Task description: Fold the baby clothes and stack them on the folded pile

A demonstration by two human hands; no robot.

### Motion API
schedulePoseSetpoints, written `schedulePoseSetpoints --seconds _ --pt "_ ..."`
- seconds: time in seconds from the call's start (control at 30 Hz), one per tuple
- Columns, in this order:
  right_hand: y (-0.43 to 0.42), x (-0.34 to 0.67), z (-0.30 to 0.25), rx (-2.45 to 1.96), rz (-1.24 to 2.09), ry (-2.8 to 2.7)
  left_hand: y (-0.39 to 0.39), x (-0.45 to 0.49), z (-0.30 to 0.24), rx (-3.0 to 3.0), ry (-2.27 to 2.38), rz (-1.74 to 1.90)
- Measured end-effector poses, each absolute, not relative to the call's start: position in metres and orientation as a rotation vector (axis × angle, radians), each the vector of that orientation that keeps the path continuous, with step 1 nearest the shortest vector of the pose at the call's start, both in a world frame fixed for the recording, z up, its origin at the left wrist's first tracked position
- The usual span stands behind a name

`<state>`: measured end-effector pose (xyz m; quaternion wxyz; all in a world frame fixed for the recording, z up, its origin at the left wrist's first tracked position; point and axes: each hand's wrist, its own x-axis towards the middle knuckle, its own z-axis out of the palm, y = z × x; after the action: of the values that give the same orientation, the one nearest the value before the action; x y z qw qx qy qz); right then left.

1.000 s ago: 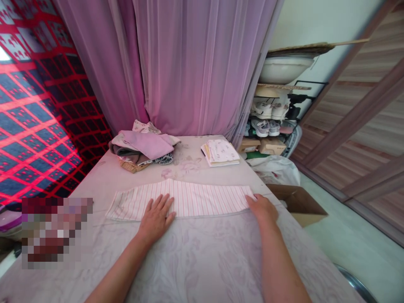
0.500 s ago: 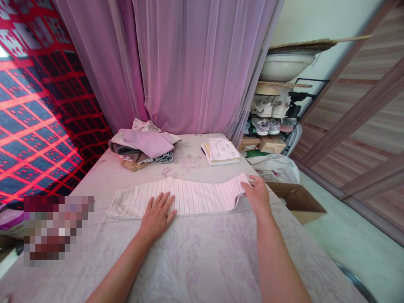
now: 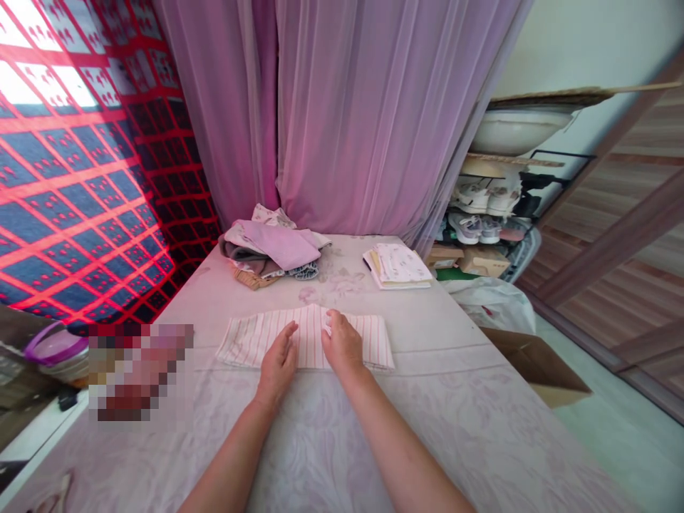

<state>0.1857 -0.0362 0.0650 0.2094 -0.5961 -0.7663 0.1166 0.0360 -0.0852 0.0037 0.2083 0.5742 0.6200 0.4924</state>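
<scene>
A pink-and-white striped cloth point(image 3: 368, 340) lies folded in a long strip across the bed point(image 3: 331, 442). My left hand point(image 3: 278, 365) rests flat on its middle, fingers stretched out. Just beside it, my right hand point(image 3: 342, 343) sits on the cloth with the fingers curled over the folded-in right end, pinching its edge.
At the far end of the bed lie a loose heap of clothes point(image 3: 270, 249) and a small folded stack point(image 3: 398, 265). An open cardboard box point(image 3: 539, 363) and a white bag point(image 3: 494, 303) stand on the floor to the right. Pink curtains point(image 3: 368, 114) hang behind.
My right hand has carried the cloth's right end leftward over the middle, so the strip is shorter. The left hand stayed on the middle. My view has shifted a little.
</scene>
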Motion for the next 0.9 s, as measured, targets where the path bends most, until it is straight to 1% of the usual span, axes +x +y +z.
schedulePoseSetpoints --seconds 0.27,0.43,0.6,0.67,0.8,0.9 --pt "-0.042 0.176 0.054 -1.674 0.230 -2.261 -0.081 0.037 -0.002 1.570 1.683 1.389" --pt "-0.050 0.180 0.047 -1.587 0.221 -2.344 -0.085 0.039 0.010 1.866 1.660 1.245" --pt "-0.053 0.200 0.050 -1.441 0.279 -2.296 -0.091 0.044 0.023 2.130 1.575 1.089" --pt "-0.046 0.218 0.055 -1.522 0.252 -2.197 -0.092 0.046 0.025 2.178 1.587 1.016" --pt "-0.023 0.266 0.065 -1.944 0.130 -1.968 -0.093 0.048 0.028 2.210 1.687 0.935" --pt "-0.012 0.293 0.063 -2.160 0.294 -1.890 -0.093 0.050 0.029 2.264 1.722 0.880"
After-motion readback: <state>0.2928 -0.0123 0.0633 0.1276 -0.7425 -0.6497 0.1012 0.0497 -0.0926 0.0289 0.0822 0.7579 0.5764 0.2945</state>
